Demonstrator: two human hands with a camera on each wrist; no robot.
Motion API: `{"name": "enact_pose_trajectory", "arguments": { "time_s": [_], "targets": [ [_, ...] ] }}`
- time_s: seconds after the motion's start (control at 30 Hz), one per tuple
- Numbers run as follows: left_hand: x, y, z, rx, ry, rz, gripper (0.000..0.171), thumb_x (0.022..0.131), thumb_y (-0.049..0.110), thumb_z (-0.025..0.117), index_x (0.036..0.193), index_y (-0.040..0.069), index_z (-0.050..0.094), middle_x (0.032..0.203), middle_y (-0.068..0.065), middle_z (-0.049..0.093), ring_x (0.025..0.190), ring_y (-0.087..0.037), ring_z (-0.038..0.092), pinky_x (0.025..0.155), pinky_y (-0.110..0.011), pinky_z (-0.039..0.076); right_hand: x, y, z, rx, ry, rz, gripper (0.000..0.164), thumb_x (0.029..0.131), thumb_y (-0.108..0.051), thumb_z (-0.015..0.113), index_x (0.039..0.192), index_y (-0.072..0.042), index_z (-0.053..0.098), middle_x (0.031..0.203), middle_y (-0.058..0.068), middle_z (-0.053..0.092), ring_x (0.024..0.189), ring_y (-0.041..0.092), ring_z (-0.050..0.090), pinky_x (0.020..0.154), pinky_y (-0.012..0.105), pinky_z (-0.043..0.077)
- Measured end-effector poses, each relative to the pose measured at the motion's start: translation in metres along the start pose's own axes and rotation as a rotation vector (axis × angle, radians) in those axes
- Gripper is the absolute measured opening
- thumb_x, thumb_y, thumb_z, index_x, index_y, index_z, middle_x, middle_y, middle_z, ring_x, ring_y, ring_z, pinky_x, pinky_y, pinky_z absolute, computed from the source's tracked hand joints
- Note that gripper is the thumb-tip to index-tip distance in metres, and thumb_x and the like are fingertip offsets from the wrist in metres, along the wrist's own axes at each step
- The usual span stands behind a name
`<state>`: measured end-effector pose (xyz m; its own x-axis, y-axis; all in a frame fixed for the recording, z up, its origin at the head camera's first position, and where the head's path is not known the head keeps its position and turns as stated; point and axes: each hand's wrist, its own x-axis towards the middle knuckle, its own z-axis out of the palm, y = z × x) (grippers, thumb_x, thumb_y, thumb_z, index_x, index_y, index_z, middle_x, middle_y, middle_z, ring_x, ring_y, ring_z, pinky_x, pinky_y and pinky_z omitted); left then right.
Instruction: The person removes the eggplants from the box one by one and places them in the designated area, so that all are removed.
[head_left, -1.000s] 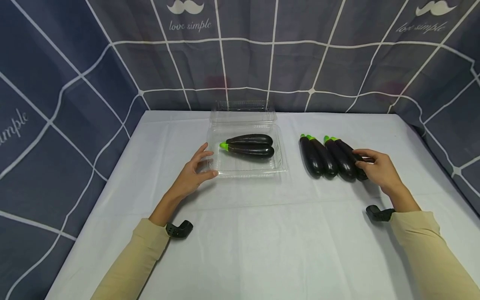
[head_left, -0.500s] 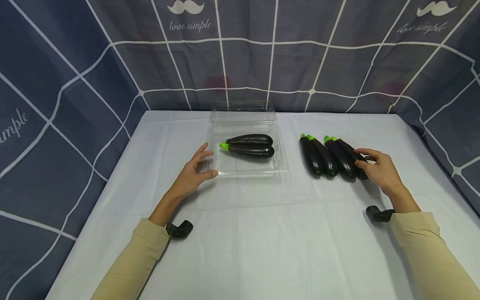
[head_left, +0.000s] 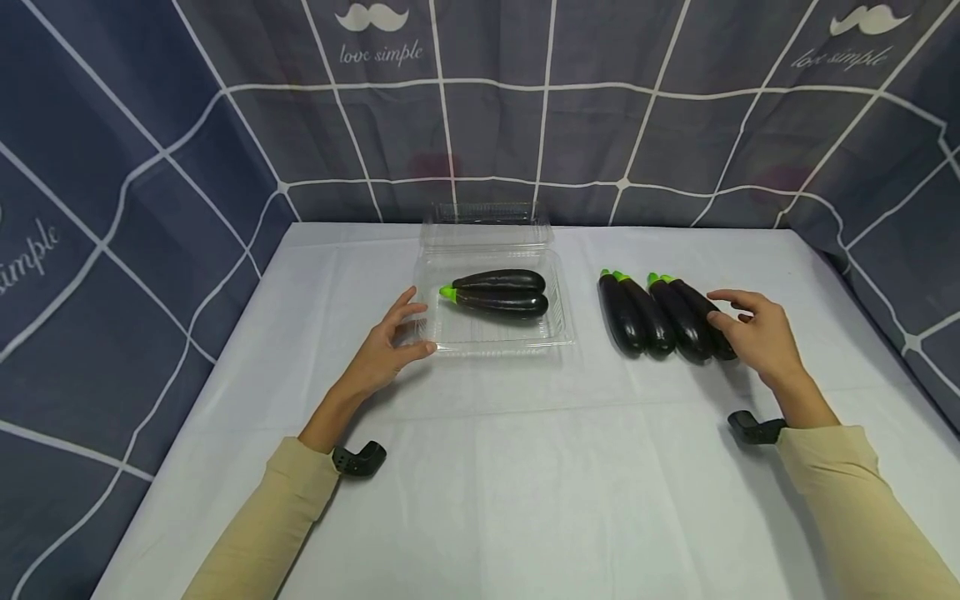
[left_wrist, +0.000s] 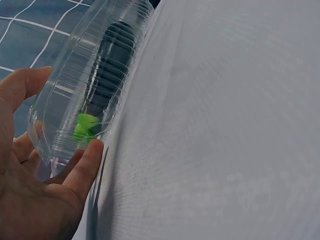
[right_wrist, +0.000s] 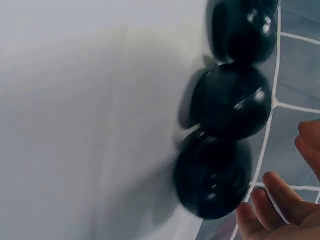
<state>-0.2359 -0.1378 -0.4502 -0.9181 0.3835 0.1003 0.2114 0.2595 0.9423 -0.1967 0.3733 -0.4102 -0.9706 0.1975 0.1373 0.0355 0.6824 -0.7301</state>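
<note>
A clear plastic clamshell box stands with its lid raised at the back. Two dark eggplants lie side by side in it, one showing a green stem end. At the box's left side my left hand has its fingers spread along the wall, thumb at the front corner; the left wrist view has its fingertips right at the plastic. To the right, several glossy eggplants lie in a row, stems away from me. Beside the rightmost eggplant is my right hand, loosely bent fingers around its far side, gripping nothing.
A white cloth covers the table. Behind and along both sides hangs a dark grid-patterned curtain. Each wrist wears a small black camera, one on the left and one on the right.
My right hand's fingers have lifted and parted slightly from the rightmost eggplant. The left hand, the box and the eggplants stay where they were.
</note>
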Motion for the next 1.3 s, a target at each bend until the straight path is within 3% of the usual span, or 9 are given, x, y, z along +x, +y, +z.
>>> {"name": "enact_pose_trajectory", "arguments": {
  "time_s": [0.13, 0.23, 0.3, 0.4, 0.53, 0.73, 0.97, 1.13, 1.3],
  "targets": [
    [-0.001, 0.001, 0.000, -0.013, -0.002, -0.003, 0.063, 0.092, 0.012, 0.070, 0.147, 0.001, 0.041, 0.164, 0.008, 0.009, 0.146, -0.028, 0.020, 0.116, -0.053, 0.016, -0.002, -0.014, 0.000, -0.007, -0.017, -0.022, 0.040, 0.100, -0.019, 0.056, 0.132, 0.005, 0.058, 0.141, 0.029, 0.044, 0.126, 0.050, 0.044, 0.101, 0.045, 0.043],
    [-0.001, 0.001, 0.000, -0.020, -0.001, -0.001, 0.063, 0.093, 0.014, 0.070, 0.147, 0.002, 0.041, 0.164, 0.009, 0.009, 0.146, -0.026, 0.020, 0.117, -0.051, 0.016, -0.005, -0.025, 0.003, 0.000, -0.037, -0.046, 0.040, 0.100, -0.021, 0.057, 0.132, 0.003, 0.059, 0.138, 0.025, 0.047, 0.122, 0.044, 0.048, 0.088, 0.019, 0.044],
    [-0.001, 0.000, 0.000, -0.018, 0.000, 0.002, 0.062, 0.093, 0.014, 0.070, 0.147, 0.002, 0.041, 0.163, 0.010, 0.009, 0.146, -0.026, 0.020, 0.117, -0.051, 0.017, -0.006, -0.031, 0.006, 0.009, -0.043, -0.075, 0.038, 0.099, -0.019, 0.059, 0.131, 0.003, 0.060, 0.135, 0.022, 0.049, 0.118, 0.037, 0.051, 0.079, 0.007, 0.040],
    [0.000, 0.000, 0.000, -0.012, 0.002, 0.004, 0.062, 0.093, 0.014, 0.070, 0.146, 0.002, 0.041, 0.163, 0.011, 0.010, 0.146, -0.025, 0.021, 0.117, -0.050, 0.018, -0.006, -0.040, 0.011, 0.034, -0.053, -0.126, 0.035, 0.098, -0.013, 0.060, 0.128, 0.004, 0.062, 0.130, 0.019, 0.052, 0.109, 0.019, 0.053, 0.079, 0.003, 0.039],
    [0.000, 0.000, 0.000, -0.010, 0.005, 0.006, 0.062, 0.093, 0.017, 0.070, 0.146, 0.002, 0.042, 0.162, 0.012, 0.011, 0.146, -0.025, 0.021, 0.117, -0.050, 0.018, -0.008, -0.052, 0.019, 0.066, -0.087, -0.195, 0.032, 0.096, -0.008, 0.062, 0.126, 0.004, 0.063, 0.125, 0.017, 0.056, 0.102, 0.006, 0.055, 0.079, 0.005, 0.043],
    [0.001, -0.001, -0.001, -0.005, 0.007, 0.006, 0.061, 0.093, 0.017, 0.070, 0.145, 0.002, 0.043, 0.164, 0.008, 0.011, 0.146, -0.026, 0.021, 0.116, -0.050, 0.018, -0.011, -0.074, 0.034, 0.061, -0.150, -0.288, 0.030, 0.095, -0.008, 0.065, 0.124, 0.001, 0.065, 0.125, 0.017, 0.059, 0.108, 0.029, 0.058, 0.084, 0.010, 0.042],
    [-0.002, 0.012, 0.000, -0.013, 0.000, -0.015, 0.061, 0.093, 0.009, 0.068, 0.146, -0.003, 0.040, 0.165, -0.002, 0.008, 0.146, -0.031, 0.020, 0.116, -0.052, 0.019, -0.010, -0.097, 0.058, 0.084, -0.205, -0.357, 0.027, 0.093, -0.004, 0.067, 0.119, -0.002, 0.068, 0.125, 0.013, 0.061, 0.118, 0.028, 0.054, 0.098, 0.048, 0.045],
    [-0.004, 0.025, 0.001, -0.025, -0.011, -0.023, 0.061, 0.092, 0.005, 0.067, 0.145, -0.007, 0.039, 0.165, -0.009, 0.007, 0.145, -0.036, 0.019, 0.114, -0.055, 0.021, -0.008, -0.107, 0.073, 0.112, -0.230, -0.403, 0.026, 0.091, -0.002, 0.068, 0.117, -0.002, 0.069, 0.123, 0.013, 0.062, 0.118, 0.028, 0.054, 0.099, 0.052, 0.044],
    [0.000, 0.006, 0.000, -0.014, 0.012, -0.015, 0.061, 0.092, 0.011, 0.070, 0.145, -0.002, 0.042, 0.164, 0.000, 0.010, 0.144, -0.031, 0.023, 0.115, -0.052, 0.022, -0.008, -0.120, 0.090, 0.123, -0.245, -0.443, 0.027, 0.089, -0.002, 0.070, 0.115, -0.003, 0.071, 0.122, 0.010, 0.063, 0.113, 0.026, 0.056, 0.096, 0.050, 0.045]
  ]
}}
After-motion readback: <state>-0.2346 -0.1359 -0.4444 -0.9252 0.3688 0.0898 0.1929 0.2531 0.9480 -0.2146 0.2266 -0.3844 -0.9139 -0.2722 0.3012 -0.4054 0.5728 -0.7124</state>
